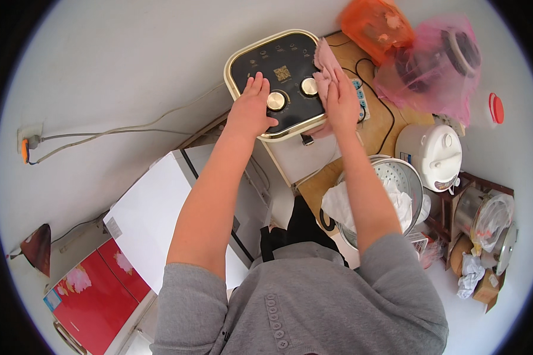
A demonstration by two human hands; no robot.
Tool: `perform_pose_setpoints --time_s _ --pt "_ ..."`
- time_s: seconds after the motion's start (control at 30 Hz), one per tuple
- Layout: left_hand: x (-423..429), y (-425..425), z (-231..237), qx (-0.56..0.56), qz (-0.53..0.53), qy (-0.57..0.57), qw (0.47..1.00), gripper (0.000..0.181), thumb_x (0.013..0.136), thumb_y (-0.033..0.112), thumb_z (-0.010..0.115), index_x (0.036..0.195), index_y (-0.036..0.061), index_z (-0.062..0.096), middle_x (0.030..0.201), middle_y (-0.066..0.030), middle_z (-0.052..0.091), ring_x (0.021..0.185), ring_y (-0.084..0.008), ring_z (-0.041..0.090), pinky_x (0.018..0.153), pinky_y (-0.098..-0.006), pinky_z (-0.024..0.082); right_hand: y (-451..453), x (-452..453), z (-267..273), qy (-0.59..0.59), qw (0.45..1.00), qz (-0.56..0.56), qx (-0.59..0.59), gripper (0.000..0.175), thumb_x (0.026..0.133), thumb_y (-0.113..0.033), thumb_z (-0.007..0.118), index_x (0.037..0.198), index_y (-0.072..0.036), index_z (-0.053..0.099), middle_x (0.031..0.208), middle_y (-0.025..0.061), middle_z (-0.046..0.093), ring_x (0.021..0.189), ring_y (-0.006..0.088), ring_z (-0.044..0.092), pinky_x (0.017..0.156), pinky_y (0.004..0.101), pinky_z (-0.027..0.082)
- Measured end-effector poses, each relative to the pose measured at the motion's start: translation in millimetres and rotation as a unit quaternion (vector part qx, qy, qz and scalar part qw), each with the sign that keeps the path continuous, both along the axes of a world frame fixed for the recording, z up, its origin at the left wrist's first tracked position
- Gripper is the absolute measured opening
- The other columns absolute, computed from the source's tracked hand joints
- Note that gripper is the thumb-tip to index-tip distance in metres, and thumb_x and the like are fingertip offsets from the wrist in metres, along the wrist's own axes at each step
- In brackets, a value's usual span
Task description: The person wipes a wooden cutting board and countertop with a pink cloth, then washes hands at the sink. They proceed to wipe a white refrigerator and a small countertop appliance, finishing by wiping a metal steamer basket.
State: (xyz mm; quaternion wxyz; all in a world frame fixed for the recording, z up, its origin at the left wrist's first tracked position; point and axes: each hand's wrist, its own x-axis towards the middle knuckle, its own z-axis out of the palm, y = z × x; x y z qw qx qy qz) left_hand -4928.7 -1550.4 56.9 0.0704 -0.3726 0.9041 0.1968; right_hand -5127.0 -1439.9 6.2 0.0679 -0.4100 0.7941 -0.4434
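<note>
A kitchen appliance, probably an air fryer, with a black top panel (pixel 288 106), gold trim and two round knobs stands on a wooden surface against the wall. My left hand (pixel 251 106) lies on the panel beside the left knob (pixel 276 101), fingers apart and holding nothing. In my right hand (pixel 343 102) is a pink cloth (pixel 327 60), pressed along the appliance's right edge, close to the right knob (pixel 309 86). Part of the cloth hangs below that edge.
A power strip (pixel 360 100) with cords lies right of the appliance. Orange (pixel 373 26) and pink plastic bags (pixel 426 71), a white rice cooker (pixel 431 151) and a steel steamer pot (pixel 408 173) holding white cloth are at right. A white refrigerator (pixel 153 213) stands at left.
</note>
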Motion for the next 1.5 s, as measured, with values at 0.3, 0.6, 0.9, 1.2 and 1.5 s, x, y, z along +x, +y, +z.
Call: perform_pose_setpoints --time_s 0.3,0.6,0.9,1.2,1.5 --pt "6.3 -3.8 -3.5 0.002 -0.017 0.017 1.0 0.105 0.067 0.027 0.088 0.153 0.0032 0.031 0.162 -0.0152 0.023 0.149 -0.0291 0.025 0.116 -0.0372 0.037 29.5 95.5 -20.9 0.048 0.99 -0.127 -0.034 0.048 0.095 -0.015 0.052 0.142 -0.002 0.048 0.149 0.0331 0.035 0.137 0.054 0.032 0.115 0.0546 0.029" --pt "5.2 -6.2 -1.6 0.008 -0.039 0.036 0.999 0.106 0.067 0.023 0.088 0.153 0.0043 0.03 0.162 -0.0163 0.022 0.149 -0.0324 0.026 0.113 -0.0395 0.04 -59.6 -63.3 6.4 -0.066 0.987 0.134 0.064 0.049 0.099 -0.033 0.046 0.139 -0.004 0.051 0.133 0.0195 0.06 0.121 0.0354 0.058 0.101 0.0392 0.047" --pt "0.3 -5.3 -0.9 0.019 -0.051 0.033 0.998 0.105 0.068 0.022 0.088 0.153 0.0021 0.03 0.163 -0.0154 0.021 0.149 -0.0326 0.025 0.115 -0.0398 0.038 -110.8 -106.5 -75.7 -0.328 0.91 0.252 -0.016 0.037 0.095 -0.015 0.055 0.131 -0.008 0.061 0.127 0.0123 0.058 0.115 0.0166 0.054 0.1 0.0293 0.043" --pt "5.4 -9.3 -4.7 0.006 -0.043 0.026 0.999 0.105 0.069 0.025 0.087 0.153 0.0027 0.029 0.164 -0.016 0.018 0.15 -0.0322 0.023 0.116 -0.0396 0.036 -31.7 -60.3 -58.3 -0.661 0.73 0.067 -0.158 0.065 0.093 -0.053 0.039 0.137 -0.008 0.054 0.136 0.0098 0.055 0.121 0.0228 0.053 0.1 0.0362 0.044" --pt "6.9 -12.1 -13.6 -0.003 -0.062 0.031 0.998 0.105 0.071 0.025 0.086 0.155 0.0026 0.026 0.164 -0.0152 0.018 0.15 -0.031 0.022 0.118 -0.0376 0.033 -3.8 139.3 -57.3 -0.742 0.47 -0.293 -0.379 0.07 0.096 -0.064 0.034 0.14 -0.011 0.049 0.14 0.0083 0.053 0.125 0.0258 0.052 0.105 0.0379 0.041"
